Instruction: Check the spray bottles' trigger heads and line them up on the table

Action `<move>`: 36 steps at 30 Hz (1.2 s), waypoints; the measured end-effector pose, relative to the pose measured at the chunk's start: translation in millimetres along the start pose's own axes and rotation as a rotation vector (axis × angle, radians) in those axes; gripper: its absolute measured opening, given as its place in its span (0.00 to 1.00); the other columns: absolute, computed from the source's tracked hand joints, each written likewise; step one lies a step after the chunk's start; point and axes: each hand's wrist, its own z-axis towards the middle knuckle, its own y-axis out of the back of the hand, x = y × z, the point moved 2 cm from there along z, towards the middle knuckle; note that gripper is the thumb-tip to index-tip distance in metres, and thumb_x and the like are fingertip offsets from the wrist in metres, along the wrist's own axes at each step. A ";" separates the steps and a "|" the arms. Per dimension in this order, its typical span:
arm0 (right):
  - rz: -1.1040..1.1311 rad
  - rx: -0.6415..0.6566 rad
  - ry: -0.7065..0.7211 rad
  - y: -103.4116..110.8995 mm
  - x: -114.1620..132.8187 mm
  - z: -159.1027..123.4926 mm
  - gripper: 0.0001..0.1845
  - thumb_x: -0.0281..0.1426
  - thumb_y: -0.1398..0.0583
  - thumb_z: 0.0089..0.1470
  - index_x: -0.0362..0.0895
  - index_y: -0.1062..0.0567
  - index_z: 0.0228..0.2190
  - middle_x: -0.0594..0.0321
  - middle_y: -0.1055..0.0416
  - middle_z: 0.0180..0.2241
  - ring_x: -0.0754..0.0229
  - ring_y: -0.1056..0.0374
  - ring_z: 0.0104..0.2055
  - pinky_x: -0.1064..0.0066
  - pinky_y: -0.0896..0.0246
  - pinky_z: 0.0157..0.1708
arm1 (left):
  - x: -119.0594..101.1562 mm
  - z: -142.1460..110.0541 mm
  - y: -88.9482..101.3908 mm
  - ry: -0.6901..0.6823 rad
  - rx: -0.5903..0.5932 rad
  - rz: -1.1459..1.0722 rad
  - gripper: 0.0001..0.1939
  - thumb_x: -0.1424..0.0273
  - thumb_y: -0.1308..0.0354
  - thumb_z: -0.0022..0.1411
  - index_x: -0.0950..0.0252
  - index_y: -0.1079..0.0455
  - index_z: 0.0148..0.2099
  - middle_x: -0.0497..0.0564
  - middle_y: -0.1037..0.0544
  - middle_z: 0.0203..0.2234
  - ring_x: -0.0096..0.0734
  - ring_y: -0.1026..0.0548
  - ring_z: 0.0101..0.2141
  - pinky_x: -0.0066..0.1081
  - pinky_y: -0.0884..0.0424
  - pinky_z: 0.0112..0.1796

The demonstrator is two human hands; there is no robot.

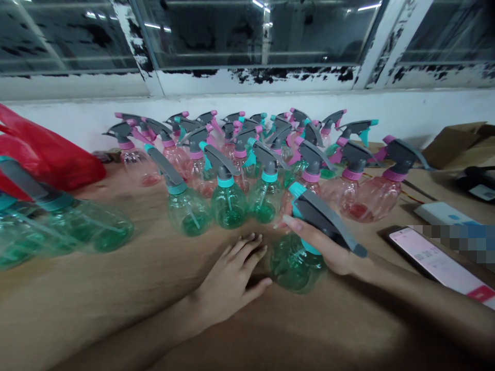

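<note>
My right hand (328, 247) is wrapped round the neck of a green spray bottle (296, 265), which has a grey and turquoise trigger head and leans a little. Beside it, my left hand (235, 273) lies on the brown table (154, 309) with fingers stretched out, holding nothing. Just beyond my hands stand three more green spray bottles (229, 206) in a row. Pink spray bottles (379, 198) with grey and pink heads stand behind them and to the right, several deep.
More green spray bottles (112, 232) are at the left edge, near a red plastic bag (50, 154). On the right lie a phone (433, 257), a white and blue box (444, 212) and a black object (477, 183). A cardboard box (460, 147) stands behind, below windows.
</note>
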 end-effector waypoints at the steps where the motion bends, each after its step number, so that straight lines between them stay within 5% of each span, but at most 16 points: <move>1: 0.032 0.013 -0.013 -1.1 -1.7 0.3 0.09 0.40 0.44 0.58 0.49 0.28 0.32 0.65 0.31 0.26 0.60 0.32 0.29 0.64 0.34 0.33 | 0.0 0.1 -0.3 0.000 0.001 0.000 0.26 0.57 0.48 0.66 0.68 0.41 0.60 0.57 0.36 0.58 0.44 0.42 0.59 0.45 0.42 0.56; 10: 0.153 0.038 -0.029 -5.9 -5.0 2.5 0.15 0.40 0.43 0.56 0.52 0.29 0.46 0.66 0.32 0.29 0.61 0.36 0.26 0.63 0.36 0.30 | 0.2 0.5 0.2 0.015 0.024 0.011 0.27 0.57 0.47 0.66 0.69 0.41 0.60 0.58 0.37 0.58 0.46 0.42 0.59 0.46 0.42 0.56; 36: 0.195 0.036 -0.022 -8.9 -10.5 2.2 0.13 0.40 0.43 0.57 0.51 0.28 0.43 0.66 0.33 0.28 0.61 0.36 0.27 0.64 0.37 0.31 | 0.7 0.0 -1.7 0.016 0.021 -0.019 0.26 0.58 0.46 0.66 0.68 0.41 0.60 0.58 0.37 0.59 0.45 0.43 0.59 0.46 0.43 0.56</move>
